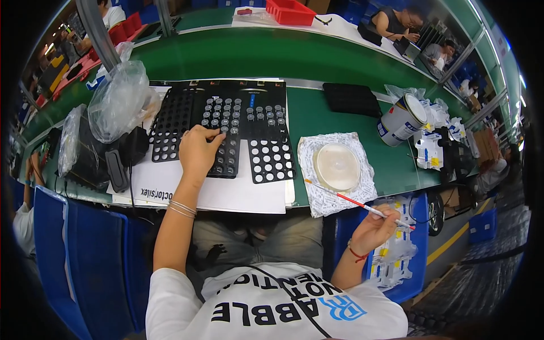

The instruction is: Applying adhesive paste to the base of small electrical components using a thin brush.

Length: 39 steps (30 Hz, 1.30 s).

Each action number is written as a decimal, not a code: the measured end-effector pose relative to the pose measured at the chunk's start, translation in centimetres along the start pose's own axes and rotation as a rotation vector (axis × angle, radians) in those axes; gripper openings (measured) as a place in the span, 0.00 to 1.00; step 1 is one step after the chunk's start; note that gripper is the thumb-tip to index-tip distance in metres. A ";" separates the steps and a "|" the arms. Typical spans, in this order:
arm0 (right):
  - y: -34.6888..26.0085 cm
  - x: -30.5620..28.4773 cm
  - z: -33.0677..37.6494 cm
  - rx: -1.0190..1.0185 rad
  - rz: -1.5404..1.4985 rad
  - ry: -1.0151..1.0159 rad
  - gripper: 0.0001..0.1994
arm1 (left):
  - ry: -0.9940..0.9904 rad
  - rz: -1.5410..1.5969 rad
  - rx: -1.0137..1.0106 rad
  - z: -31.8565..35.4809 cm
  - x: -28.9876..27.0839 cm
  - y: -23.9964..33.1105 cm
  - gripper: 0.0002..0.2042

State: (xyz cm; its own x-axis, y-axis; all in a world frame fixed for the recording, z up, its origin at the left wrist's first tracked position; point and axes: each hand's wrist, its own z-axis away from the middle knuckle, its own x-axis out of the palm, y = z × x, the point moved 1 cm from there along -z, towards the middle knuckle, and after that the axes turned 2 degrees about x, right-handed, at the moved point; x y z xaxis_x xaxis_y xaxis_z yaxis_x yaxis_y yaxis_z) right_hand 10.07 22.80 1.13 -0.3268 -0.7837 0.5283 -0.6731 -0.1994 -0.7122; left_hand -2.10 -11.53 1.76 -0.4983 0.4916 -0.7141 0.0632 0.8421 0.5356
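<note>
My left hand [198, 148] reaches over a black tray with holes [228, 154]. Its thumb and index finger come together beside one of several small round grey parts [225, 130] standing in that tray; what lies between the fingertips is too small to make out. My right hand [375, 228] is closed around a thin red-and-white brush [352, 200], held slanting with its orange-tan end toward a shallow round dish [324, 164]. The dish, pale inside, rests on a crumpled printed wrapping [309, 195].
Another perforated black tray [173, 119] and one showing white through its holes [272, 161] lie alongside. A tilted paint tin [402, 118] and a black pouch [351, 98] sit at the right. Plastic bags [122, 105] crowd the left. White parts fill a blue bin [419, 249]. Others work beyond.
</note>
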 end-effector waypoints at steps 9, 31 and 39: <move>0.2 -0.3 -0.1 -0.007 -0.004 0.011 0.10 | 0.016 -0.048 0.009 0.3 -0.8 0.8 0.06; -0.1 -2.9 -1.0 -0.093 0.104 0.197 0.11 | -0.159 -0.284 0.270 -2.7 7.1 8.4 0.10; -0.3 -3.5 -2.0 -0.301 0.440 0.154 0.11 | -0.153 0.010 0.391 0.2 2.7 10.4 0.10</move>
State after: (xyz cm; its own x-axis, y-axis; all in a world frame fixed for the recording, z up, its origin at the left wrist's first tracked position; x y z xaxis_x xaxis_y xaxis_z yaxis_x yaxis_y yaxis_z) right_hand 10.13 26.78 0.36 -0.6980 -0.6553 0.2888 -0.6040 0.3221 -0.7290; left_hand -2.61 -1.44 5.33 -0.3633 0.5029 -0.7843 0.4060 0.8431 0.3526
